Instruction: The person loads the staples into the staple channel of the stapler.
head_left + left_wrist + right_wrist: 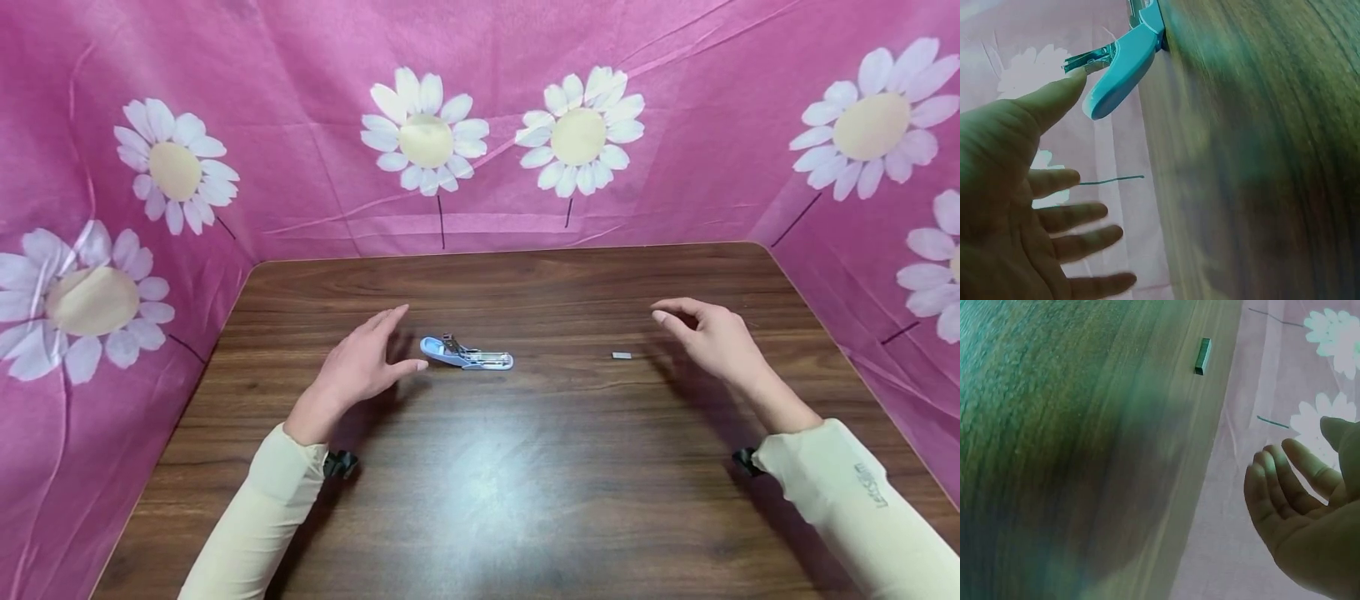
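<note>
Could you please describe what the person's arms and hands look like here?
The left sleeve and right sleeve are cream-coloured and reach towards the wrists; the right one carries small dark lettering, hard to read. The left hand and right hand are ungloved. A small black item shows beside each wrist, its details unclear.

wide gap between stapler point(470, 361) and staple strip point(622, 356), curtain point(315, 179) behind, left fingers point(388, 323) beside stapler, contact unclear
</note>
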The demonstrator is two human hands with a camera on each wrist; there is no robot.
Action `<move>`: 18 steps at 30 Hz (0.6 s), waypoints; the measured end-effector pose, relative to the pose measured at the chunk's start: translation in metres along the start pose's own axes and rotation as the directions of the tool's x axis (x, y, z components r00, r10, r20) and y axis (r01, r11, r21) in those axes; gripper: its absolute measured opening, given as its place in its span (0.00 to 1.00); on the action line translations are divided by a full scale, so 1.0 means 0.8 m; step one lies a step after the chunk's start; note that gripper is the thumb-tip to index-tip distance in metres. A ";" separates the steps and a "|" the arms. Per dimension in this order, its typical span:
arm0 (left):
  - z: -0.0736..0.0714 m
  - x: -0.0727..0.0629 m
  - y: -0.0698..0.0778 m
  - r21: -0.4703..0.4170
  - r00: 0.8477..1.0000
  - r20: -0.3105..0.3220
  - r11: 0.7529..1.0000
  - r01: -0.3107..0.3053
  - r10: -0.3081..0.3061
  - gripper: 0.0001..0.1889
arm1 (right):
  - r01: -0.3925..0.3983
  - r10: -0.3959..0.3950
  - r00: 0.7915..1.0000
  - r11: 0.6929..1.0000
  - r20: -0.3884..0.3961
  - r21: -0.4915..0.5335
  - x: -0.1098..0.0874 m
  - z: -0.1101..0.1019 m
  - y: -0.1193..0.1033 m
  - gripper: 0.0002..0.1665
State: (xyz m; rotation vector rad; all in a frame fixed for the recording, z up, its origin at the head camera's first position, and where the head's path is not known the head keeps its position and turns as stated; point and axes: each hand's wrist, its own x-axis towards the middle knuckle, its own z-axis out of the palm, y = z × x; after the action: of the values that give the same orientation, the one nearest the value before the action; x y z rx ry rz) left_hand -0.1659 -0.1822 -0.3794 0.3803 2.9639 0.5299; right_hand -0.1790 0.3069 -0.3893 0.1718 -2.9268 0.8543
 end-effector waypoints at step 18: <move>0.003 0.038 -0.030 -0.372 0.991 0.089 0.926 -0.056 0.096 0.34 | -0.196 0.101 0.946 0.936 0.309 0.294 0.010 0.021 -0.001 0.22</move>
State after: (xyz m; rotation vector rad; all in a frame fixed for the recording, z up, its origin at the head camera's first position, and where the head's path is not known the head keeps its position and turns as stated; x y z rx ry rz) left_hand -0.2003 -0.1951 -0.3919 0.4668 2.6740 1.0211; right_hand -0.1873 0.2968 -0.4021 0.1014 -3.0719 1.4477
